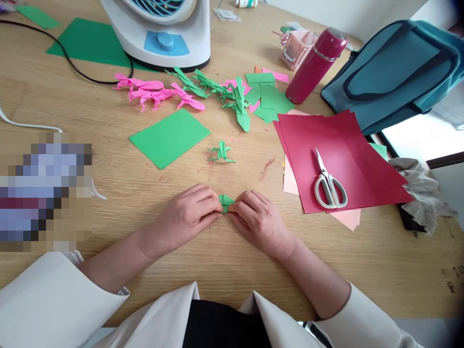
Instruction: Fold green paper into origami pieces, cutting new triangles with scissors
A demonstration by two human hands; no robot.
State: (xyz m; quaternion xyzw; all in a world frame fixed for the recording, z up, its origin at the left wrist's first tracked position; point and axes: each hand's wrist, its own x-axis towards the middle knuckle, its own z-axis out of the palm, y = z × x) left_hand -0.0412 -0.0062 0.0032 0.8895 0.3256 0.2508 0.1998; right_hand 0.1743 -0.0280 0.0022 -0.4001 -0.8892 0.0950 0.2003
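Note:
Between my two hands is a small folded piece of green paper (226, 201), low over the wooden table. My left hand (194, 208) pinches its left side, and my right hand (255, 215) pinches the right side. The fingers cover much of the paper, so its full shape is hidden. Just beyond the hands stands a small green origami frog (222, 152). A flat green paper sheet (169, 137) lies farther left. Behind these are pink origami figures (152, 92) and green origami figures (239, 104) with thin legs.
White-handled scissors (328, 186) rest on red paper sheets (348, 150) at right. Beyond stand a dark pink bottle (315, 67), a pink holder (295, 48) and a teal bag (395, 72). A white fan (163, 43) stands at the back, its black cable (76, 65) trailing left.

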